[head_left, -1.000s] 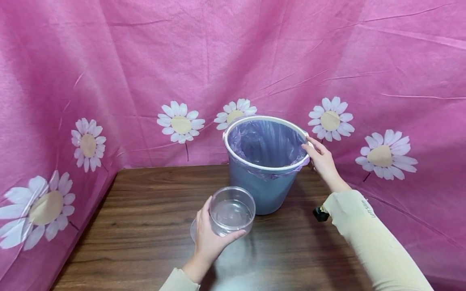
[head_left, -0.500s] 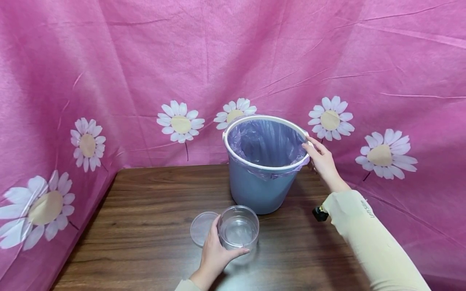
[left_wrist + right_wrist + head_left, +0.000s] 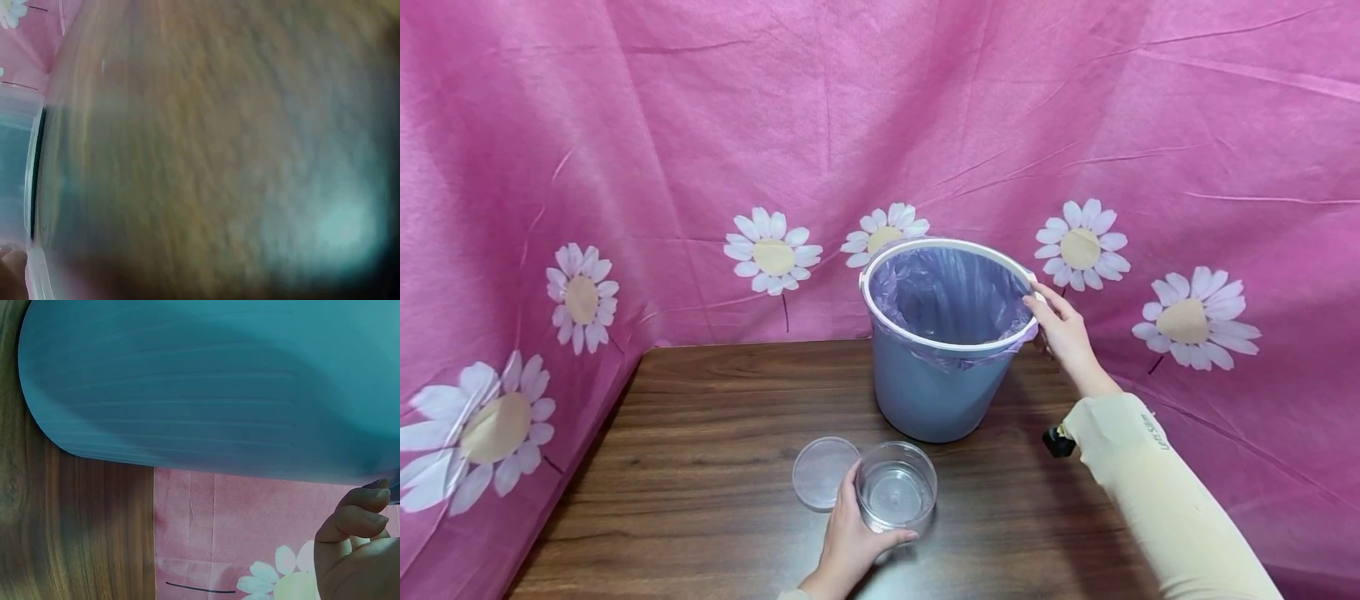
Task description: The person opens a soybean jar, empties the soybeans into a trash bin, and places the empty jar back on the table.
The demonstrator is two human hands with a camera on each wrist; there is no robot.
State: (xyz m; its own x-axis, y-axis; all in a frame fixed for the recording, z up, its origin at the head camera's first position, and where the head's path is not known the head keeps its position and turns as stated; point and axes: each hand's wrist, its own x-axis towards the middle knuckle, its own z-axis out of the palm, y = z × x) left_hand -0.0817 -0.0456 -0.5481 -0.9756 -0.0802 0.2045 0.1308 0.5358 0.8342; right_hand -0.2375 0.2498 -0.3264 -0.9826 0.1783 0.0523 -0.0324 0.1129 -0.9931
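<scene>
My left hand (image 3: pixel 853 543) grips a round clear plastic tub (image 3: pixel 897 490) from its left side, thumb along the near wall. The tub is upright, low over the table, and its mouth is uncovered. Just left of it lies a round clear lid (image 3: pixel 822 473), flat on the wood. At the right of the head view, my right hand (image 3: pixel 1066 335) pinches the white rim of a blue-grey trash bin (image 3: pixel 934 400). A purple bag (image 3: pixel 951 292) lines the bin. The right wrist view shows the bin's ribbed side (image 3: pixel 187 394) and curled fingers (image 3: pixel 359 515) near its top.
The bin stands toward the back of a dark wooden table (image 3: pixel 722 400). A pink cloth (image 3: pixel 700 125) printed with white daisies hangs around the back and sides. The left wrist view is mostly blurred wood grain.
My left hand has brought the tub down and toward me, slightly right, from in front of the bin. The lid, earlier partly covered, now shows fully. My right hand stays on the rim.
</scene>
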